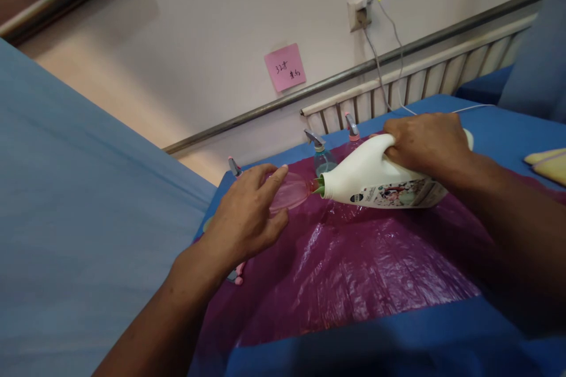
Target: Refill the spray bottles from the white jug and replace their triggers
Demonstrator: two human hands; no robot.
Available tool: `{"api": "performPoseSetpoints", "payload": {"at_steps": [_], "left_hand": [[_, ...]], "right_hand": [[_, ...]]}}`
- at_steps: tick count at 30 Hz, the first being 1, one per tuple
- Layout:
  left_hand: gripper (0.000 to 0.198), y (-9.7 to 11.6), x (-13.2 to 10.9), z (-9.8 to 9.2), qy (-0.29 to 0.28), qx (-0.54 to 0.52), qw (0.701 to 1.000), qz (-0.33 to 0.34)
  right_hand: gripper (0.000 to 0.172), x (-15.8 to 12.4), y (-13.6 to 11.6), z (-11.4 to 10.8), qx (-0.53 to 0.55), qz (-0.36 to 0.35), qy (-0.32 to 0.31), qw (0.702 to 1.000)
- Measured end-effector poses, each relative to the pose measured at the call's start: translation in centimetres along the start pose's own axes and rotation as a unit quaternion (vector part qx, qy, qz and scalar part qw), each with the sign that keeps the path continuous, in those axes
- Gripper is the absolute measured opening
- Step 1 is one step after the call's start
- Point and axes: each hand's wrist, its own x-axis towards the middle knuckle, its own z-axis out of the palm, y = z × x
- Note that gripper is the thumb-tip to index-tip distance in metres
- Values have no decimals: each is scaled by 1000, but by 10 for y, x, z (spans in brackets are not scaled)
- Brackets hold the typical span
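Observation:
My right hand [427, 138] grips the handle of a white detergent jug [354, 174], which lies nearly on its side with its mouth to the left. The jug's green spout meets the neck of a clear pink bottle [294, 191]. Round that bottle's body curls my left hand [250, 206], hiding its far end. A pink and grey spray trigger head [237, 275] lies below my left wrist, partly covered. Whether liquid is flowing cannot be made out.
A blue spray bottle [324, 159] and a pink-collared one [352, 128] stand behind the jug. Another grey spray head [234, 166] shows past my left hand. Purple plastic sheeting [354, 271] covers the blue bed. A blue curtain [88, 218] hangs at left; yellow cloth [548, 164] lies at right.

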Motion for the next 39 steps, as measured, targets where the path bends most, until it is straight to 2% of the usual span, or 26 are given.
{"api": "performPoseSetpoints", "payload": {"at_steps": [6, 12, 39], "left_hand": [[76, 1, 2, -4, -2, 4, 1000, -2], [74, 2, 7, -9, -16, 17, 1000, 1], [74, 2, 11, -12, -43, 36, 998, 8]], "right_hand": [[40, -1, 0, 2, 4, 7, 16, 1000], [37, -1, 0, 0, 11, 6, 6, 1000], [45, -3, -5, -5, 2, 9, -1, 1000]]}}
